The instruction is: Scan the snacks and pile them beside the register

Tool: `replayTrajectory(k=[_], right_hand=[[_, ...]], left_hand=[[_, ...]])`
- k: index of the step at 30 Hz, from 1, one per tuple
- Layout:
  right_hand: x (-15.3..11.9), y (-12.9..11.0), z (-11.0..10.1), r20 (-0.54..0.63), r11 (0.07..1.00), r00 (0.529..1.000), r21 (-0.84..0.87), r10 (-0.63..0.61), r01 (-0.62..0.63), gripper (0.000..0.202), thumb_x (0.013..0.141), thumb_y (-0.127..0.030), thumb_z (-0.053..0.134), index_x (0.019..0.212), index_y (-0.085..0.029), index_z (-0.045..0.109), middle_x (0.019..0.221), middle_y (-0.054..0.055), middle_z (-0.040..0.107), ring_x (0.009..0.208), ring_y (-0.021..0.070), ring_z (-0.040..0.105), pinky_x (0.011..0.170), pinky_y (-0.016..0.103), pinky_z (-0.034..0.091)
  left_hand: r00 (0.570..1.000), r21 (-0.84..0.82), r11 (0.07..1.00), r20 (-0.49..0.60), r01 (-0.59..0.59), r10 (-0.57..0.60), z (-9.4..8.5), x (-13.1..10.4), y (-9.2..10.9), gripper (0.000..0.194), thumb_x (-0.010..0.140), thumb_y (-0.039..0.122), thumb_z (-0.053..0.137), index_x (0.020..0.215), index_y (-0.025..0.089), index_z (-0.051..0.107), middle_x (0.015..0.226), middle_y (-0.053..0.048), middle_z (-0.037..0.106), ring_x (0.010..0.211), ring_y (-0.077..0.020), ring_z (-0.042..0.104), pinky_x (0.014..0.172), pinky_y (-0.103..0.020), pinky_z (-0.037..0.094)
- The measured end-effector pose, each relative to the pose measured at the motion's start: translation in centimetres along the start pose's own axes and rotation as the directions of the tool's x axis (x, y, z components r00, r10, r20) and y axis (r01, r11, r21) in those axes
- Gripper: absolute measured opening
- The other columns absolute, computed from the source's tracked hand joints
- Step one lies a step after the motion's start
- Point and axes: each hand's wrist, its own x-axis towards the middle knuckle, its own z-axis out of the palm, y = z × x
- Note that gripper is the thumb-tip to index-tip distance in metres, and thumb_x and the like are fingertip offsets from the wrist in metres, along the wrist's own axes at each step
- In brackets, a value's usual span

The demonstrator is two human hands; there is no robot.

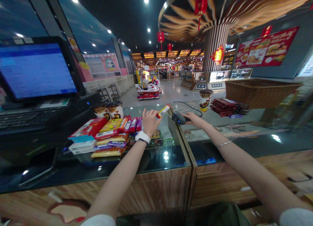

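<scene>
My left hand (150, 122), with a white band at the wrist, grips a small tube-shaped candy pack (163, 111) that has red ends and a pale label. It is held tilted above the glass counter. My right hand (195, 119) is wrapped round the handle of a black barcode scanner (178, 118), whose head points left towards the pack, a short gap away. A blue light shows on the scanner. Beside my left hand lie several purple and orange candy tubes (133, 125), and nearer me a stack of yellow and purple snack packs (111, 144).
Red and white boxes (88, 129) sit left of the snacks, below a monitor (39, 69) and keyboard (14, 118). Printed cups (114, 109) stand behind. On the right are another cup (205, 100), dark red packets (225, 107) and a wicker basket (261, 92). A cable (190, 105) curls behind the scanner.
</scene>
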Motion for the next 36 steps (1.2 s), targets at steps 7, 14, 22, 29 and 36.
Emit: replayTrajectory(k=[7,14,22,29,36], right_hand=[[0.2,-0.2,1.6,-0.010,0.993,0.999,-0.111,0.044,-0.045,0.063,0.091,-0.030,0.059,0.150,-0.023,0.040,0.116,0.014,0.062,0.104,0.0273,0.060,0.093,0.044,0.047],[-0.1,-1.1,2.0,0.037,0.983,0.985,-0.080,0.170,-0.166,0.068,0.091,-0.029,0.051,0.155,-0.023,0.028,0.155,0.015,0.040,0.144,0.0333,0.034,0.114,0.061,0.027],[0.0,-2.0,0.8,-0.054,0.974,0.972,0.026,0.227,-0.226,0.091,0.073,-0.016,0.054,0.158,-0.016,0.019,0.162,0.016,0.024,0.151,0.0323,0.019,0.119,0.058,0.022],[0.2,-5.6,-2.0,-0.369,1.000,0.929,0.006,0.028,-0.028,0.088,0.082,-0.023,0.053,0.159,-0.021,0.010,0.165,0.011,0.018,0.153,0.0289,0.012,0.120,0.055,0.023],[0.4,-8.3,-2.6,-0.342,0.994,0.935,-0.075,-0.097,0.076,0.086,0.087,-0.031,0.059,0.159,-0.025,0.012,0.162,0.010,0.028,0.152,0.0282,0.017,0.120,0.054,0.023]], left_hand=[[1.000,-0.008,1.000,-0.007,-0.006,0.006,-0.2,0.0,0.2,0.013,0.087,0.032,0.066,0.097,0.024,0.066,0.094,-0.003,0.069,0.098,-0.0234,0.063,0.118,-0.047,0.028],[1.000,-0.016,1.000,0.000,-0.009,0.009,-0.2,0.0,0.3,0.014,0.087,0.032,0.066,0.099,0.024,0.067,0.095,-0.003,0.069,0.097,-0.0238,0.063,0.118,-0.047,0.027],[1.000,-0.051,0.999,0.006,-0.018,0.018,-0.5,0.0,0.4,0.015,0.087,0.030,0.066,0.101,0.026,0.067,0.097,-0.003,0.069,0.099,-0.0240,0.063,0.119,-0.048,0.027],[0.997,-0.095,0.993,0.024,-0.077,0.079,-0.5,-0.1,1.2,0.022,0.087,0.030,0.067,0.109,0.025,0.067,0.098,-0.002,0.070,0.100,-0.0225,0.063,0.119,-0.048,0.028],[0.985,-0.155,0.976,0.062,-0.152,0.163,-0.7,-0.3,2.5,0.025,0.089,0.031,0.066,0.114,0.028,0.066,0.105,-0.001,0.071,0.106,-0.0214,0.063,0.121,-0.049,0.024]])
